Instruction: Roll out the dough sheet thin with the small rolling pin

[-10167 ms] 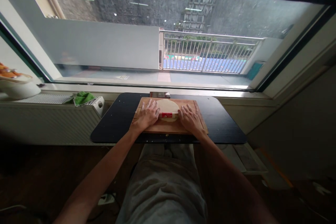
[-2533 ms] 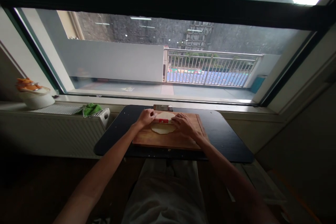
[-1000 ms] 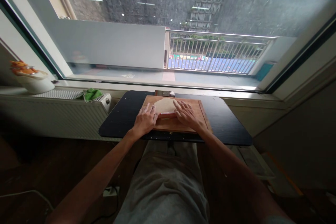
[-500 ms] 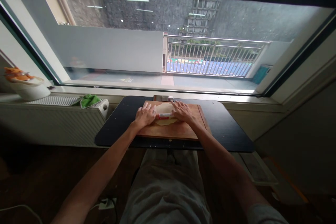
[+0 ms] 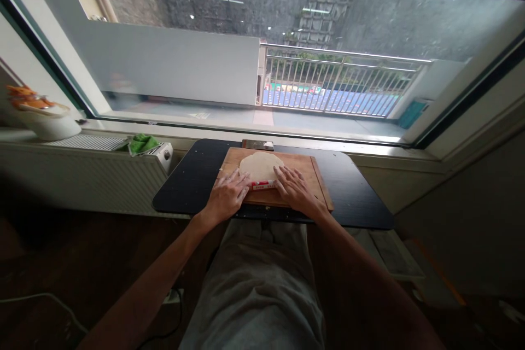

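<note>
A flat round of pale dough [image 5: 261, 166] lies on a wooden board [image 5: 318, 184] on a small black table [image 5: 186, 186]. A thin rolling pin with a red and white label [image 5: 262, 184] rests across the dough's near edge. My left hand [image 5: 227, 195] lies flat on the pin's left end, fingers stretched out. My right hand [image 5: 294, 190] lies flat on its right end, fingers spread. Both palms press down on the pin.
A small dark object [image 5: 257, 145] sits at the table's far edge by the window sill. Left of the table is a white radiator [image 5: 82, 175] with a green cloth [image 5: 141, 144] and a white bowl [image 5: 49, 126] on it. My lap is below the table.
Both hands and the pin have come back toward me, from the middle of the dough to its near edge. More of the dough round shows beyond the pin.
</note>
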`<state>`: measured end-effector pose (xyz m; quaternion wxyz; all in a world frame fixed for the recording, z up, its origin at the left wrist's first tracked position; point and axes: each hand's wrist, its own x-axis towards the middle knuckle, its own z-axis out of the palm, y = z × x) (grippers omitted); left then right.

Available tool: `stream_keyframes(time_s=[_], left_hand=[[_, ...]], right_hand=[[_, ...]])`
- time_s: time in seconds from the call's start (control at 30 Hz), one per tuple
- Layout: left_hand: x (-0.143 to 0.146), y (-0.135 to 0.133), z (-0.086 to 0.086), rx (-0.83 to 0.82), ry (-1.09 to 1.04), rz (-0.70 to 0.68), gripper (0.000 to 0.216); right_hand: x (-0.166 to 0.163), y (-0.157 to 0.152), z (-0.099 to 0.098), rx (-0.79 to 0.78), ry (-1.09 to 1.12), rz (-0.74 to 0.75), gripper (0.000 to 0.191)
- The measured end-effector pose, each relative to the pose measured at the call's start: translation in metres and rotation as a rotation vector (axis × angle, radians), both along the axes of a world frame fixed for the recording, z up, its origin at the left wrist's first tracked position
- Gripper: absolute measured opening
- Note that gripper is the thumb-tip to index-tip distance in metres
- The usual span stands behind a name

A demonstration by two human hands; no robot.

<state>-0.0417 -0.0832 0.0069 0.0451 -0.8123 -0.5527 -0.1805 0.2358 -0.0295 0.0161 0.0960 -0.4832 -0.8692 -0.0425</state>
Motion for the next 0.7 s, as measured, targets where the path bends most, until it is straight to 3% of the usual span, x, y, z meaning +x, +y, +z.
stream_keyframes(time_s=[0.17, 0.33, 0.5, 0.7], left_hand=[[0.0, 0.008, -0.002, 0.031, -0.01, 0.012, 0.057], [0.002, 0.051, 0.009, 0.009, 0.028, 0.109, 0.056], [0.003, 0.092, 0.026, -0.117, 0.079, 0.203, 0.06], [0.002, 0.088, 0.026, -0.146, 0.102, 0.185, 0.059]], right_hand=[[-0.005, 0.006, -0.002, 0.024, 0.017, -0.036, 0.065], [-0.016, 0.039, -0.004, 0.046, -0.003, -0.085, 0.063], [-0.023, 0.077, 0.006, 0.005, -0.085, -0.066, 0.061], [-0.022, 0.071, 0.004, 0.009, -0.047, -0.083, 0.064]])
